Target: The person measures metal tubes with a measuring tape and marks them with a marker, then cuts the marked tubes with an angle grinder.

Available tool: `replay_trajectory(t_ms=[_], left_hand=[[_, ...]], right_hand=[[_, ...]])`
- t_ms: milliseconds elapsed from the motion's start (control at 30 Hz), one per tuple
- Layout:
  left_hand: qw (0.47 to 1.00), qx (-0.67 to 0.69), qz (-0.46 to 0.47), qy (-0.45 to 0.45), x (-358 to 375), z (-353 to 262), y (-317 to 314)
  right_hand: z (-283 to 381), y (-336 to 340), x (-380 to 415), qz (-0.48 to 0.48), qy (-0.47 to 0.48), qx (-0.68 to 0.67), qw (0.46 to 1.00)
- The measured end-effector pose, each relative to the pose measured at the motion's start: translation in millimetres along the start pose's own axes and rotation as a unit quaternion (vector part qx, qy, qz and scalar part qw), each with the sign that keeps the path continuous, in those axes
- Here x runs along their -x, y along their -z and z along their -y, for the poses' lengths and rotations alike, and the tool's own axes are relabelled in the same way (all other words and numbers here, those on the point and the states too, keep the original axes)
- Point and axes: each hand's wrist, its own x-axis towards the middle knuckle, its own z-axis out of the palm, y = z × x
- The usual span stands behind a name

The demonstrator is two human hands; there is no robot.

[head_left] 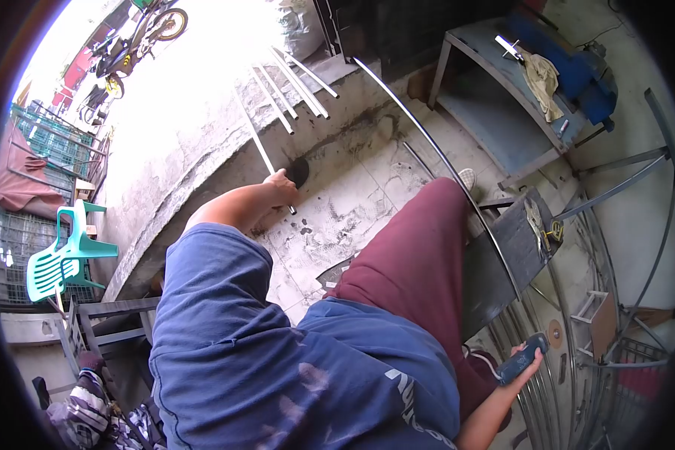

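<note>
A: Where's the left hand?
B: Stretched out over the tiled floor, fingers closed round a thin metal rod near its lower end. The rod slants up toward the concrete step, where more rods lie side by side.
A: And the right hand?
B: Low beside the maroon trouser leg, wrapped round a dark handheld tool with a cord, just beside curved metal bars. A blue workbench stands well apart
</note>
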Motion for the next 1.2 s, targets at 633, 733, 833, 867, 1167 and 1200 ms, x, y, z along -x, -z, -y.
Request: replay_trajectory(t_ms=[633,733,833,867,1167,1200], left_hand=[[0.344,0.868,-0.251,0.255,-102.8,114.5,-49.0],[0.35,0.851,-0.27,0.285,-84.3,99.9,-22.8],[0.424,0.791,-0.278,0.343,-95.1,87.0,-40.9],[0.498,0.753,-0.265,0.339,-95.9,83.6,-55.8],[0.621,0.599,-0.425,0.275,9.1,-89.2,-73.0],[0.619,0.612,-0.424,0.25,22.6,-98.0,-53.9]], right_hand=[[-58.2,-197.9,42.0,0.089,-0.017,0.428,0.899],[-66.2,-218.3,25.9,0.082,0.028,0.544,0.835],[-75.6,-214.3,1.6,0.085,0.112,0.628,0.766],[-80.7,-205.8,-12.4,0.09,0.125,0.65,0.744],[-100.3,-202.7,-3.7,0.029,0.157,0.771,0.617],[-96.2,-208.1,-0.8,0.041,0.121,0.79,0.599]])
